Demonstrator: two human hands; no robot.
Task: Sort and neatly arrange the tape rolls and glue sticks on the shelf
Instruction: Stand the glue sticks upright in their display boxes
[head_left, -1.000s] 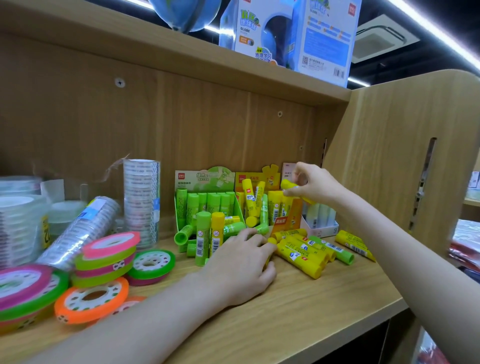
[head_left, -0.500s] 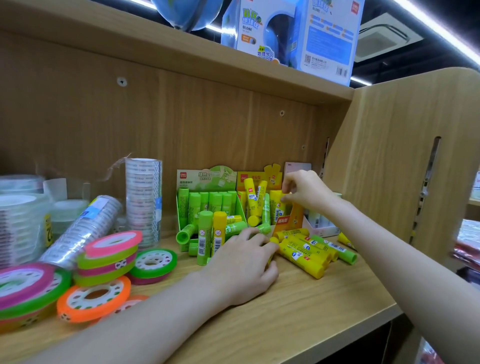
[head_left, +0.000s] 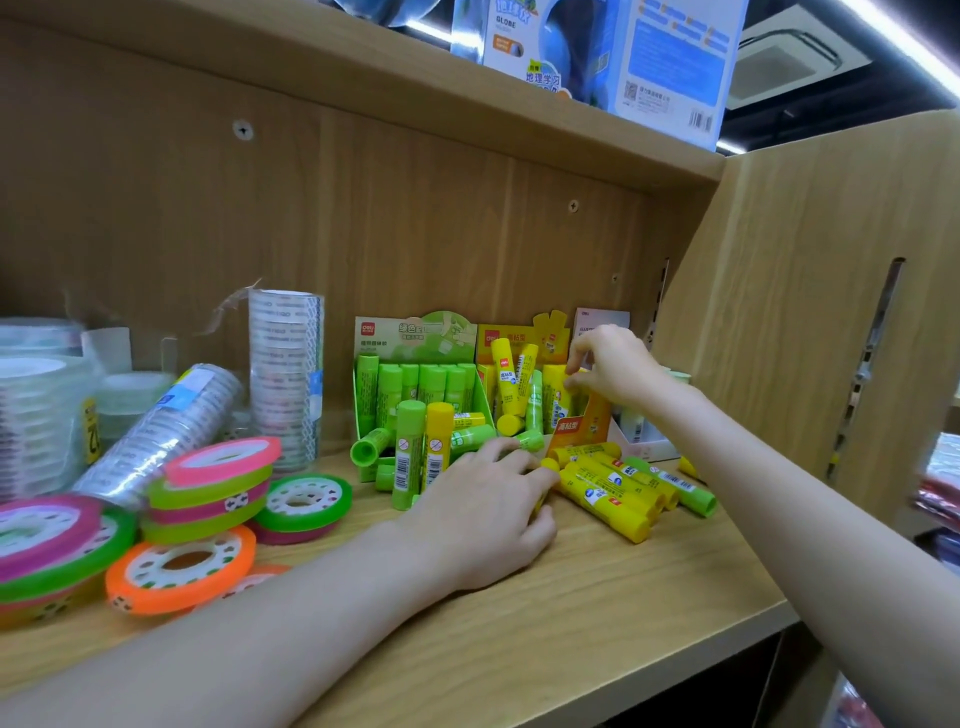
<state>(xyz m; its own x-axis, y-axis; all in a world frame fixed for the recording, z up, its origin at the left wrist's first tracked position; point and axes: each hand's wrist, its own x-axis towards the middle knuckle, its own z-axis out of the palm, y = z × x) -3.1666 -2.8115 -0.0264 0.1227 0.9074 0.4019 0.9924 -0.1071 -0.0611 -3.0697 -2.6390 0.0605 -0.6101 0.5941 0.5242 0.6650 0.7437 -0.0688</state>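
Tape rolls (head_left: 197, 488) lie left of the boxed glue sticks (head_left: 415, 387) on the shelf (head_left: 597, 623).
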